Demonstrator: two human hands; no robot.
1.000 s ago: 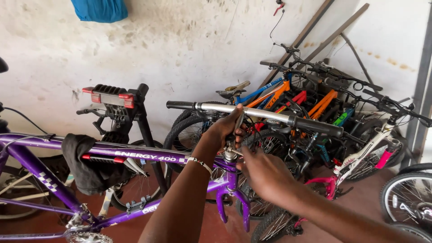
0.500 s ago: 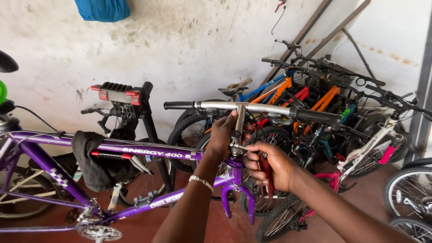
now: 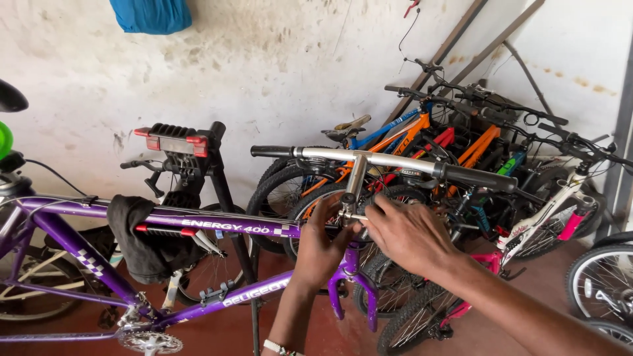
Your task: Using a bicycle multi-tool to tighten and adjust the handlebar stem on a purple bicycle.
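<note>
Hands at purple bike's stem (image 3: 355,188), left hand (image 3: 323,244) fingers wrapped around it, right hand (image 3: 409,234) fingers' grip hidden

You see no packages, signs or screens here; the only labels are white lettering bands on the purple bike frame: one label (image 3: 221,226) runs along the top tube, ending in a small checkered patch; a second label (image 3: 256,291) runs along the lower tube, slanting upward toward the fork.
</note>
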